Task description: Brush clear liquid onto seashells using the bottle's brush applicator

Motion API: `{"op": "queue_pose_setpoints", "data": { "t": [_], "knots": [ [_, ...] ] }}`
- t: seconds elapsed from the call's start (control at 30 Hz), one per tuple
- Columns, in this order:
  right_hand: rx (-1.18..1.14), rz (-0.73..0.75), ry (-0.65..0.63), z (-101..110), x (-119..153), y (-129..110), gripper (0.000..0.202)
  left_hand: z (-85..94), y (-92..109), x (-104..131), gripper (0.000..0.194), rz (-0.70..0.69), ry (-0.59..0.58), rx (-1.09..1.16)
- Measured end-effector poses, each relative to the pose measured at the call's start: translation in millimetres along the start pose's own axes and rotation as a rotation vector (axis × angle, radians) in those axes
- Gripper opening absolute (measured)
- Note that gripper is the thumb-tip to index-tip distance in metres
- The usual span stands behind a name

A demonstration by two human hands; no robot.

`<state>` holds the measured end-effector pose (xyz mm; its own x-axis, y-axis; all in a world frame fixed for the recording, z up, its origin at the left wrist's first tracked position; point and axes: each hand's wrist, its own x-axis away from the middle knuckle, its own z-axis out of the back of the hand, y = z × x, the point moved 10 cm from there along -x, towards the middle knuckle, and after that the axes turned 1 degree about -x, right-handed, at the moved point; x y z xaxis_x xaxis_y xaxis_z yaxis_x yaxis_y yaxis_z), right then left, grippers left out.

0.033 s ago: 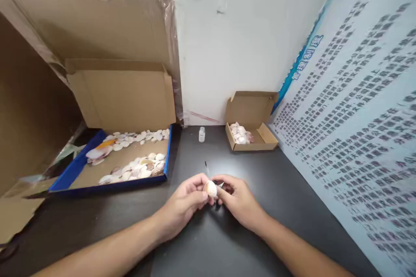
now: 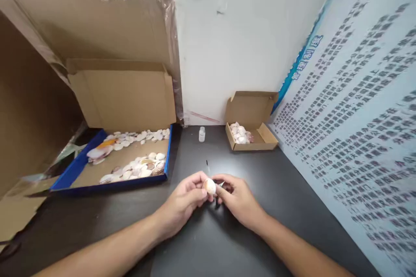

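A small rounded seashell [image 2: 210, 186], white with an orange-brown patch, is pinched between the thumb and fingers of my left hand [image 2: 185, 197]. My right hand [image 2: 238, 199] is closed beside it, its thumb tip touching the shell's right edge. A pale pointed bit [image 2: 221, 184] shows between the right thumb and index finger; its kind is unclear. Behind the shell, a thin dark-tipped stick [image 2: 208, 167] like a brush sticks up past the fingertips. Something black pokes out below the hands. Whether the stick is held or lies on the table is hidden.
A small clear bottle [image 2: 202, 134] with a white label stands near the wall. At left, a blue-sided box [image 2: 168, 156] holds many seashells. A smaller cardboard box [image 2: 250, 147] at back right contains more shells. A printed poster [image 2: 354, 117] covers the right side.
The shell has tilted and shifted very slightly left. The stick's dark tip has moved a little to the right. Both hands stay nearly in place.
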<state>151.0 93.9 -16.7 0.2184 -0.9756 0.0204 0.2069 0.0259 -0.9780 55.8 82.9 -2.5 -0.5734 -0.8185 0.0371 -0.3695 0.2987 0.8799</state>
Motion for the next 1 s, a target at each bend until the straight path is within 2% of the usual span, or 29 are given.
{"op": "queue_pose_setpoints", "data": {
  "t": [0.13,0.4,0.5,0.7,0.87,1.0],
  "knots": [
    [-0.050,-0.009,-0.007,-3,0,0,0.027,7.5,11,0,0.015,-0.054,0.068,-0.017],
    [-0.160,-0.014,-0.040,-14,0,2,0.047,-5.0,21,0,0.013,-0.142,0.064,0.050],
    [-0.166,-0.004,-0.050,-17,1,1,0.044,-6.0,23,1,0.012,-0.161,0.048,0.048],
    [-0.089,0.119,-0.074,-20,3,-11,0.036,-4.1,22,3,0.010,-0.155,0.026,0.054],
    [-0.076,0.112,-0.121,-23,6,-15,0.035,-6.0,23,4,0.012,-0.130,0.015,0.094],
    [-0.030,0.086,-0.120,-26,4,-13,0.037,-1.3,20,5,0.010,-0.118,0.052,0.120]
  ]
}}
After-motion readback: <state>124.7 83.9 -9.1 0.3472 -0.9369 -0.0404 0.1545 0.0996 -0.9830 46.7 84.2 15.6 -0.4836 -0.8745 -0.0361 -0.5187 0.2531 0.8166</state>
